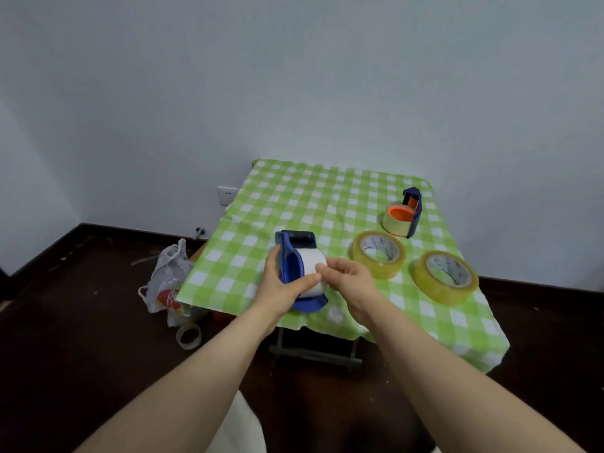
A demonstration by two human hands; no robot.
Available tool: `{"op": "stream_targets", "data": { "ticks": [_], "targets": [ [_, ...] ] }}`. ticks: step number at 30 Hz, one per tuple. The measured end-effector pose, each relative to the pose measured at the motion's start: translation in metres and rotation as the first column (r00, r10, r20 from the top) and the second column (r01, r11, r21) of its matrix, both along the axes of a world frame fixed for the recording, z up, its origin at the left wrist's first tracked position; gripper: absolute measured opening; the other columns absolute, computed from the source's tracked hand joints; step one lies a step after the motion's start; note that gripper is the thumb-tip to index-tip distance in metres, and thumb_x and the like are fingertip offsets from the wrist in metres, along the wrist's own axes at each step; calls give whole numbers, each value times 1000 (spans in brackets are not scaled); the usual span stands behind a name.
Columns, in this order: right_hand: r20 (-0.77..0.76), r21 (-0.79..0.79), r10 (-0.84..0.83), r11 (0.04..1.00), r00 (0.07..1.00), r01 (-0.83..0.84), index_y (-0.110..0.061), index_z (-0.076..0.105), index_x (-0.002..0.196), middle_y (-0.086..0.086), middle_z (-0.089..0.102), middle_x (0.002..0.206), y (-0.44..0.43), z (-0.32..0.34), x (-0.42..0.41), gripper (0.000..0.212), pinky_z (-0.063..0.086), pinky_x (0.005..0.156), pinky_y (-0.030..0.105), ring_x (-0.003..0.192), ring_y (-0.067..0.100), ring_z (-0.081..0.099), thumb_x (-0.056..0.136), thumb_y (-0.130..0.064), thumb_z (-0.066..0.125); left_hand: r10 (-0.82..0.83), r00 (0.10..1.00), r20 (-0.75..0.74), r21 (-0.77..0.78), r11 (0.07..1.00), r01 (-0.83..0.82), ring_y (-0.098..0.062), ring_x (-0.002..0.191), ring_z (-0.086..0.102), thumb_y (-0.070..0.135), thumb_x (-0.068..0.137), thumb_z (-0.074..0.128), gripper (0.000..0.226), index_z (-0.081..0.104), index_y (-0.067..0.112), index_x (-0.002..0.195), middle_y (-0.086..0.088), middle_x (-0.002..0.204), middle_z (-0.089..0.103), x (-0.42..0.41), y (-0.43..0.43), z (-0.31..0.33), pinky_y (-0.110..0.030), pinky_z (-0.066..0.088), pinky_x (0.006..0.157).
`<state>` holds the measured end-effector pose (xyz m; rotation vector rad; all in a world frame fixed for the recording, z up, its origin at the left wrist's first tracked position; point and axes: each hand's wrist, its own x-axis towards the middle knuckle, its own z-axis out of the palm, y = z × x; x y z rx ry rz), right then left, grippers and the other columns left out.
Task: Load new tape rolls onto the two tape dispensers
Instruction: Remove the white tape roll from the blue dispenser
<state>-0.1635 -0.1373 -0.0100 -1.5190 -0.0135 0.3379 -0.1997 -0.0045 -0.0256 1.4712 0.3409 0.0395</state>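
Observation:
A blue tape dispenser [292, 256] with a white roll [313, 261] mounted on it is held above the near left part of the green checked table [294, 197]. My left hand [281, 284] grips the dispenser from the left, thumb across the roll's front. My right hand [349, 277] pinches at the white roll's right edge. Two yellowish clear tape rolls, one nearer the middle [379, 255] and one at the right [444, 276], lie flat on the cloth. At the far right stands a second blue dispenser [412, 207] with an orange hub and a pale yellow roll [394, 223].
A white plastic bag [166, 276] and an empty-looking tape core [189, 335] lie on the dark floor left of the table. A wall socket [227, 195] is behind. The table's front edge and folding frame [313, 353] are close to my forearms.

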Motion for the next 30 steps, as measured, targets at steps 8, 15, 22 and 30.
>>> {"op": "stream_targets", "data": {
  "ticks": [8, 15, 22, 30],
  "targets": [
    [-45, 16, -12, 1000, 999, 12, 1, 63, 98, 7, 66, 79, 12, -8, 13, 12, 51, 70, 28, 71, 18, 61, 88, 0, 57, 89, 989, -120, 314, 948, -47, -14, 109, 55, 27, 75, 77, 59, 55, 7, 125, 1, 122, 57, 11, 5, 3, -27, 46, 89],
    [-48, -18, 16, 1000, 999, -16, 1, 60, 107, 5, 65, 81, 8, -2, 15, 19, 50, 54, 16, 69, 14, 60, 88, 0, 56, 80, 977, -200, -27, 996, -87, -23, 90, 60, 7, 90, 57, 23, 65, 0, 110, -14, 106, 67, 18, 4, 12, -19, 49, 65],
    [-18, -91, 24, 996, 1000, -26, -2, 60, 105, 7, 62, 86, 3, 10, 25, 17, 48, 67, 26, 74, 16, 57, 89, -3, 56, 11, 989, -144, -87, 996, -24, -24, 81, 64, 3, 89, 58, 7, 63, -1, 93, -14, 91, 65, 23, 8, 20, -28, 57, 73],
    [-1, -80, -94, 992, 996, 93, -13, 65, 85, 9, 65, 91, -18, 13, 40, 13, 46, 83, 37, 89, 24, 57, 86, -3, 57, 15, 993, -120, 123, 992, -1, -29, 89, 59, -3, 88, 56, 10, 61, -2, 97, -16, 95, 62, 25, 13, 29, -48, 50, 89]
  ]
}}
